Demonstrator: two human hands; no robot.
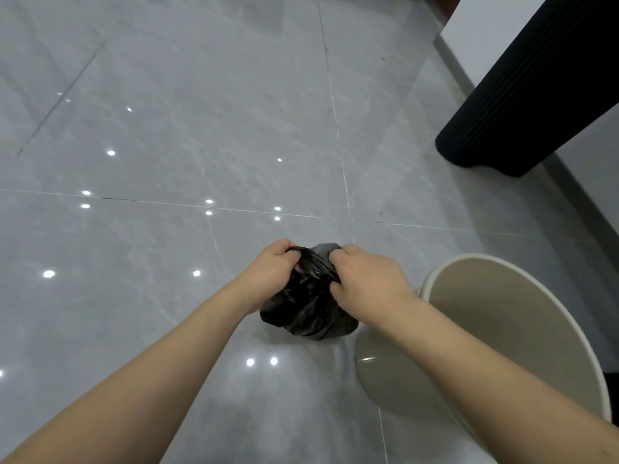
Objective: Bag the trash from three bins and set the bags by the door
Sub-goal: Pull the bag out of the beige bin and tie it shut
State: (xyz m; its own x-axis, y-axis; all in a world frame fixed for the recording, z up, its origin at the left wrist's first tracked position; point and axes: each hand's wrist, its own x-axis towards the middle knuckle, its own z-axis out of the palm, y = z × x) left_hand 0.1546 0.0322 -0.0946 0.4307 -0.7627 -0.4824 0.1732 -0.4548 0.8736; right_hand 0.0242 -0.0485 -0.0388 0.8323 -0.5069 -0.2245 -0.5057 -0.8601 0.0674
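A small black plastic trash bag point(306, 313) hangs just above the grey tiled floor at lower centre. My left hand point(273, 271) grips the bag's gathered top from the left. My right hand point(365, 279) grips it from the right, fingers curled into the plastic. The bag's mouth is bunched between both hands, and a bit of grey shows at its top. A beige round bin point(495, 313) with a white rim stands just right of the bag, under my right forearm, and its inside looks bare.
A tall black ribbed column point(522, 95) stands at the upper right against a white wall point(482, 25) with a grey baseboard. Glossy grey floor tiles point(167, 145) stretch to the left and ahead.
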